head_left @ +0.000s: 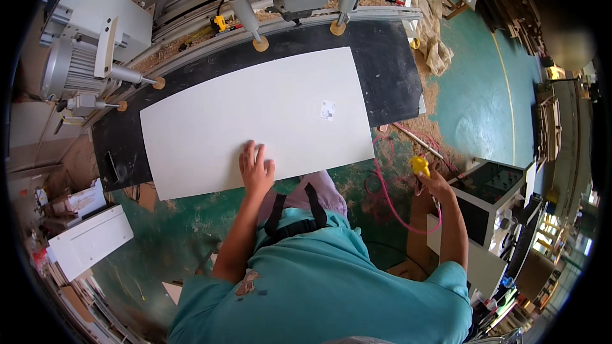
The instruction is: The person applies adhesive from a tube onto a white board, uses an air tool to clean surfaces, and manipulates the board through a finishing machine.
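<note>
A large white panel (255,114) lies flat on a black machine table (386,64), with a small printed label (327,110) near its right end. My left hand (256,169) rests on the panel's near edge, fingers stretched out over the white surface. Off to the right, beyond the panel's end, my right hand (436,186) is closed around a yellow air blow gun (419,165). A pink hose (386,194) hangs in a loop below that hand. My palm hides part of the gun's grip.
Cylinders with round pads (260,43) stand over the table's far side, and a motor (67,67) sits at the left. To the right is a control cabinet (491,191). Sawdust and hose lie on the green floor (472,95). White boards (95,239) are stacked at lower left.
</note>
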{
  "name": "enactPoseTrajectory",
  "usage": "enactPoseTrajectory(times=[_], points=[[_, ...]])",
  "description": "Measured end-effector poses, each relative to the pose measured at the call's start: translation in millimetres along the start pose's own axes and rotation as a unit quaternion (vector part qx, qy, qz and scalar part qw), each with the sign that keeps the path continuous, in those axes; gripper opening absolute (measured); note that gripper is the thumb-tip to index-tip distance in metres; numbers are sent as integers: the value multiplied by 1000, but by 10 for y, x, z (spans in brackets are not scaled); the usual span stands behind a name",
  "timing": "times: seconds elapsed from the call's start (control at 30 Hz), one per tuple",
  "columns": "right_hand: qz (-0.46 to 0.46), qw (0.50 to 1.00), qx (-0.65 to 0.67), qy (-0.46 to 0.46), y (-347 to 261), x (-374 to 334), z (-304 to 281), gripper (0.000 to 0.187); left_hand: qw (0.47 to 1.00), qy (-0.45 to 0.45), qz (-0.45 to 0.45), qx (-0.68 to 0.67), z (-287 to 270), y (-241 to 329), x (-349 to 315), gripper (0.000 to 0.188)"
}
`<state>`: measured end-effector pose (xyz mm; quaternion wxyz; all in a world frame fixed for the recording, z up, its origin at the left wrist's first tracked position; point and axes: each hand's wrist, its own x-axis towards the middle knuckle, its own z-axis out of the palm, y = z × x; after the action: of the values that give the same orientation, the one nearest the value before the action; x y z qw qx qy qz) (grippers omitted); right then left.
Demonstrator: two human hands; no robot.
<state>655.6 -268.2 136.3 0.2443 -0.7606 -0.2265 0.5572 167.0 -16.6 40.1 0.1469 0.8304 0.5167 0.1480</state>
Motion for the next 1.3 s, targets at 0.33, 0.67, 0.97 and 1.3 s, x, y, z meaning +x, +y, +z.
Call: enactPoseTrajectory(times=[0.33, 0.67, 0.97, 1.3], points=[[-42, 988, 45, 140, -476, -582, 1162, 30, 998, 23, 11, 55, -441, -1173, 19, 54], [-62, 948, -300, -91, -2039, 108, 3337, 47, 860, 160, -483, 48, -1141, -3430, -739, 48], [-205, 867, -451, -46, -3571, 296, 5559, 55, 881, 286, -355, -129, -1385, -3258, -977, 44], [-687, 628, -363, 40, -5585, -424, 6219, 38, 622, 79, -258, -735, -2250, -2822, -310, 20]])
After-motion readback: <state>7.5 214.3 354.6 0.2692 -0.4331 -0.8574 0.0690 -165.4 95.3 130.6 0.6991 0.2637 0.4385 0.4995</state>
